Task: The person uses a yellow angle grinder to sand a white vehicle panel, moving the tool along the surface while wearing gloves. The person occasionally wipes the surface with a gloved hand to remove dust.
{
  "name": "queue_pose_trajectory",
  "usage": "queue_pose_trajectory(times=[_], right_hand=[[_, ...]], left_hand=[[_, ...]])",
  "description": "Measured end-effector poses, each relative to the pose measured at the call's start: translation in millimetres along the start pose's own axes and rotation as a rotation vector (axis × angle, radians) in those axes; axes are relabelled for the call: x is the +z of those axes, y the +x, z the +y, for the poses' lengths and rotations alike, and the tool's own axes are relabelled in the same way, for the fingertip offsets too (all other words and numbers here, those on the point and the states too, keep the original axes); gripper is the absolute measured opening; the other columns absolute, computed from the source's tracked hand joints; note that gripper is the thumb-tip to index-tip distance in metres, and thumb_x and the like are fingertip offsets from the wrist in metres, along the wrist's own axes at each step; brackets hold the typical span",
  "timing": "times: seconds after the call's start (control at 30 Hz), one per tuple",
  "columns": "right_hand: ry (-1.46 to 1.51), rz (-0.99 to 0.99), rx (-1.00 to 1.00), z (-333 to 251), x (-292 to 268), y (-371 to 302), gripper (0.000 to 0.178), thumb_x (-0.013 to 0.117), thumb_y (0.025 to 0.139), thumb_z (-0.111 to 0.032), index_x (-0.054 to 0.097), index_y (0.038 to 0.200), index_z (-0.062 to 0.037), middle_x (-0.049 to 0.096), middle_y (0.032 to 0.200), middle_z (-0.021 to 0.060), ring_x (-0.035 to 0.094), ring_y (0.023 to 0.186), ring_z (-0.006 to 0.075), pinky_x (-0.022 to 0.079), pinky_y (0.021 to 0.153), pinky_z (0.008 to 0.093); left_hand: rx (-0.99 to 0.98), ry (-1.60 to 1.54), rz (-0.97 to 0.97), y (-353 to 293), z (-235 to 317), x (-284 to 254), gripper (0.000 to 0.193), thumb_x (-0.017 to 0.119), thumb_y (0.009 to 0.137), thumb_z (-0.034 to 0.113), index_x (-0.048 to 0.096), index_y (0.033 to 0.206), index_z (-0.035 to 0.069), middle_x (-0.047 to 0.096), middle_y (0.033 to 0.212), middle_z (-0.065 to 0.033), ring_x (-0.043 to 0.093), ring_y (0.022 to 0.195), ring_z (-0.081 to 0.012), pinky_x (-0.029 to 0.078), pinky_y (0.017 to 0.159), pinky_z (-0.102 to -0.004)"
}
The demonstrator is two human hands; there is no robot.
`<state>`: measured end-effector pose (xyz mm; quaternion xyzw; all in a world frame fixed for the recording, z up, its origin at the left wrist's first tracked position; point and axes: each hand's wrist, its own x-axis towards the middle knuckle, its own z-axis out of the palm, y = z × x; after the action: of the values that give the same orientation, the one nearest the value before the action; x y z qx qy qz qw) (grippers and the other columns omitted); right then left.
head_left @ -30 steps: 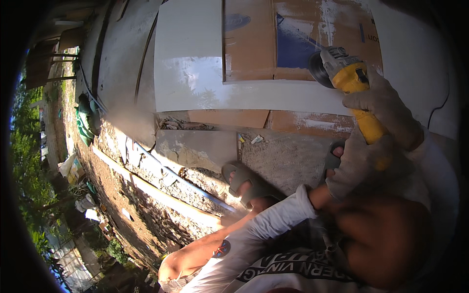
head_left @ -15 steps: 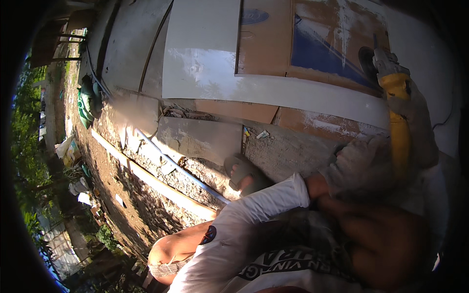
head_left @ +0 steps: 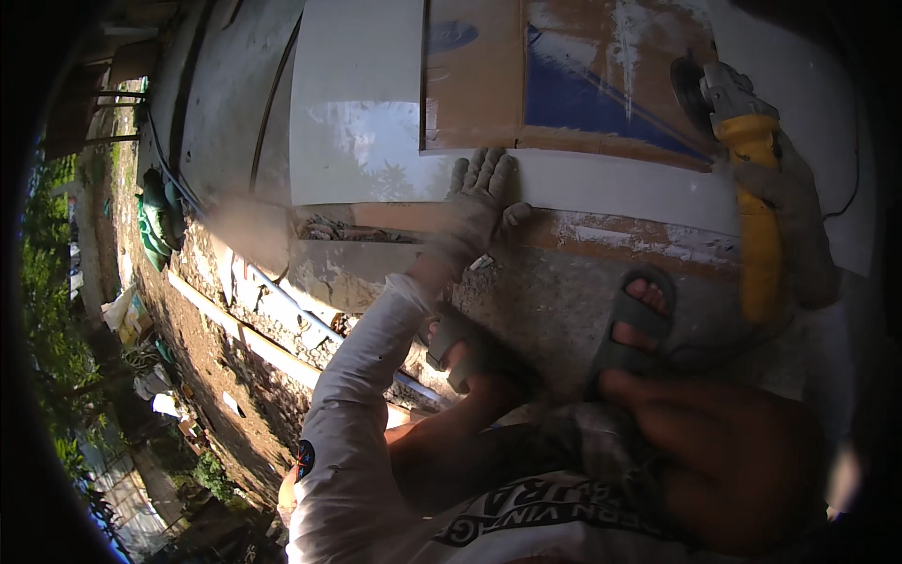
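On the right, my gloved right hand (head_left: pixel 794 211) is wrapped round the yellow body of an angle grinder (head_left: pixel 756 202), held upright with its dark disc (head_left: pixel 692 94) at the top left. That disc is beside the right end of a brown and blue cardboard sheet (head_left: pixel 601 94). My left hand (head_left: pixel 481 202), also gloved, lies with fingers stretched out over the near edge of a glossy white panel (head_left: pixel 357 164). Its fingertips reach the lower edge of the cardboard, and no object shows in it. White dust streaks the cardboard.
Both my sandalled feet, one in a grey-green sandal (head_left: pixel 634 320), are on the concrete close to the panel. A cord (head_left: pixel 850 179) curves right of the grinder. To the left lie a long wooden strip (head_left: pixel 240 329), a pale blue pipe (head_left: pixel 296 310) and a green bundle (head_left: pixel 155 221).
My left hand has moved from near the grinder, leftward and forward onto the white panel's edge, its fingers now spread. The grinder stays in my right hand, slightly shifted in view.
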<state>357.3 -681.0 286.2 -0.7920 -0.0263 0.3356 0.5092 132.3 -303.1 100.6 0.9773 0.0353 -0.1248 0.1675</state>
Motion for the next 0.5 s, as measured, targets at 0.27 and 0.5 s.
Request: queue_pose_trajectory(times=[0.27, 0.5], right_hand=[[-0.085, -0.053, -0.054, -12, 29, -9, 0.069, 0.084, 0.086, -0.015, 0.06, 0.148, 0.0014, 0.071, 0.117, 0.0081, 0.07, 0.102, 0.0167, 0.059, 0.092, 0.0335], [-0.189, 0.089, 0.028, 3, 17, -21, 0.07, 0.085, 0.083, -0.018, 0.061, 0.146, -0.0009, 0.072, 0.117, 0.0107, 0.071, 0.104, 0.0197, 0.061, 0.093, 0.0376]], left_hand=[[-0.301, 0.492, -0.338, -89, -152, -186, 0.071, 0.076, 0.103, 0.044, 0.059, 0.157, 0.002, 0.072, 0.145, -0.0242, 0.069, 0.134, -0.0431, 0.053, 0.117, -0.0536], [-0.366, 0.479, -0.254, -81, -231, -202, 0.074, 0.074, 0.107, 0.044, 0.054, 0.163, 0.001, 0.063, 0.16, -0.0257, 0.06, 0.148, -0.0443, 0.048, 0.125, -0.0525]])
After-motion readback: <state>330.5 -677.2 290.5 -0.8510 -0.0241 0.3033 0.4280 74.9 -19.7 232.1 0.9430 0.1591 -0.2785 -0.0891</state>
